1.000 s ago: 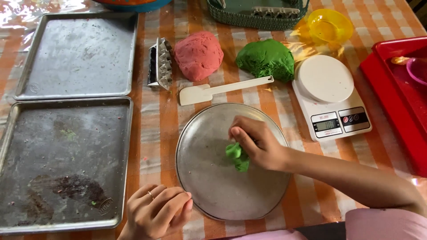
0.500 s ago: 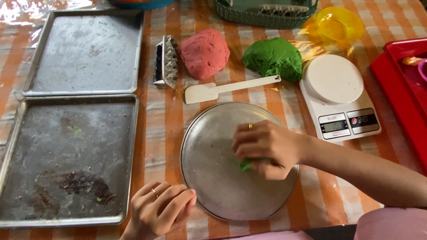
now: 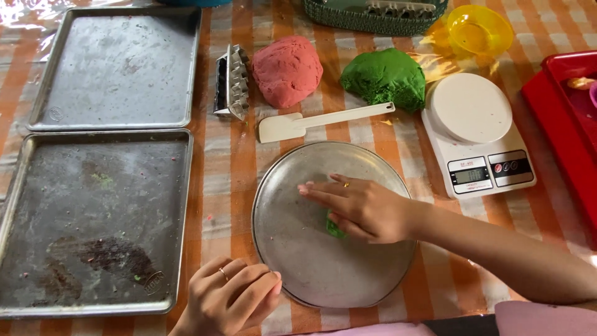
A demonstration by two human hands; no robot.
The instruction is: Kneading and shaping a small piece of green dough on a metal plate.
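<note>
My right hand [image 3: 360, 208] lies flat, palm down, on a small piece of green dough [image 3: 333, 229] that it presses against the round metal plate [image 3: 292, 249]. Only an edge of that dough shows under the palm. My left hand [image 3: 230, 302] rests loosely curled at the plate's near left rim, holding nothing. Beyond the plate lie a white spatula [image 3: 323, 121], a red dough lump [image 3: 287, 70] and a large green dough lump [image 3: 385, 78].
Two metal baking trays [image 3: 118, 68] [image 3: 93, 218] fill the left side. A metal cutter [image 3: 231, 82] stands beside the red dough. A white kitchen scale [image 3: 476, 134], a yellow bowl [image 3: 479, 30], a red tray [image 3: 563, 118] and a green basket [image 3: 373, 14] sit to the right and back.
My right hand went from pinching the green dough piece to flattening out, fingers extended, pressing it onto the plate. The left hand stayed at the plate's edge.
</note>
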